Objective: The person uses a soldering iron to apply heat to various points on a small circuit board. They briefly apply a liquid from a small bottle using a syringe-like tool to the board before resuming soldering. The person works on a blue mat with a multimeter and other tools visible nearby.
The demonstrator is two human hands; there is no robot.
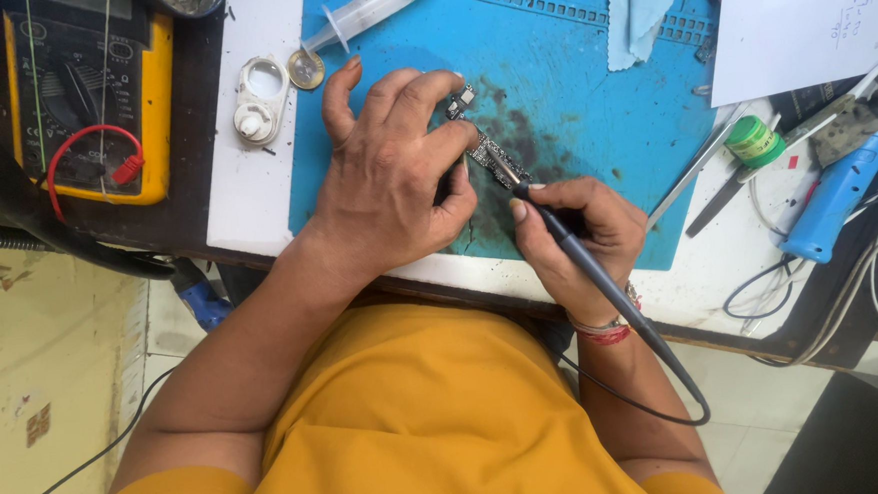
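Left hand: the left hand [390, 174] lay palm down on the blue mat [560, 80], wrist bent, forearm coming up from the lower left. Its fingers curled over the near end of a small circuit board [489, 152] and pinned it to the mat; the thumb stuck up toward the top edge.
Right hand: the right hand [579, 235] was clenched pen-style around a black soldering iron [585, 259], thumb and forefinger near the tip, wrist resting at the front edge of the surface [706, 283]. A red thread band sat on that wrist.
Iron: it slanted up and left, its metal tip touching the board just beside the left fingertips; its black cord looped down off the surface past the right forearm.
Board: narrow, dark, lying slantwise on a scorched dark patch near the middle of the mat, partly hidden by the left fingers.
Left of the mat: a white plastic ring part [256, 101] and a coin [306, 70] lay on a white sheet; further left sat a yellow meter [86, 95] with a red wire.
Top: a syringe [372, 10] and a pale blue cloth [637, 6].
Right: tweezers [695, 168], a green tub [754, 140], a blue tool [837, 196] and a paper sheet [808, 17].
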